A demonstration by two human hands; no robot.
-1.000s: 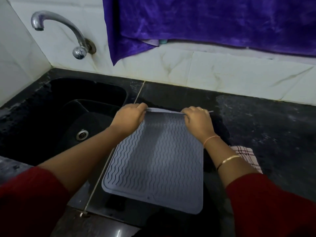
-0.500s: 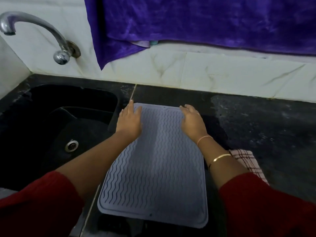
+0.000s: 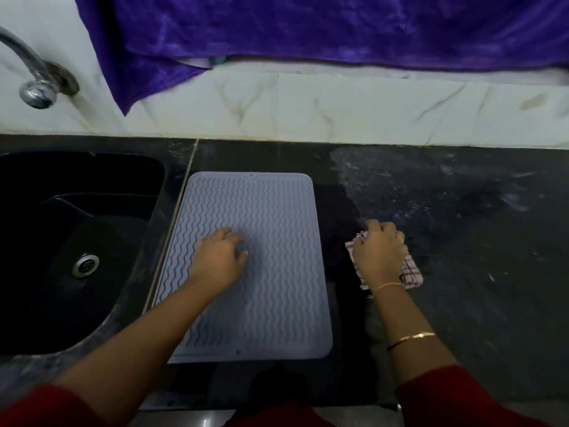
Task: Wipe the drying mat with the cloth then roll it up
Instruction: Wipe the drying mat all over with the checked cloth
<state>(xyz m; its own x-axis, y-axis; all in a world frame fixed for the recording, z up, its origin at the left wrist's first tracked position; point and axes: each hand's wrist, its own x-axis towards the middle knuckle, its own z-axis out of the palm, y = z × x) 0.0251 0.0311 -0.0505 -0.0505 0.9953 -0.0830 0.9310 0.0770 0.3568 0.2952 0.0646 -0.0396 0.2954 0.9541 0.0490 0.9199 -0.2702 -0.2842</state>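
Head view: the ridged grey drying mat (image 3: 274, 217) lies flat on the dark table (image 3: 468, 241), just beside the sink (image 3: 77, 211). The left hand (image 3: 220, 260) rests on its middle, grip apart, fingers loose. The right hand (image 3: 378, 251) has its grip clamped on the checked cloth (image 3: 411, 272), right of the mat. The mat looks soft, floppy and light, probably best rolled from a short edge.

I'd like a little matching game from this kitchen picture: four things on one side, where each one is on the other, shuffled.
Things:
1 drying mat
2 checked cloth
3 tap
4 purple fabric

Places:
a above the sink
b gripped by the right hand
c hanging behind the counter
d lying flat under the left hand

Pairs: 1-d; 2-b; 3-a; 4-c
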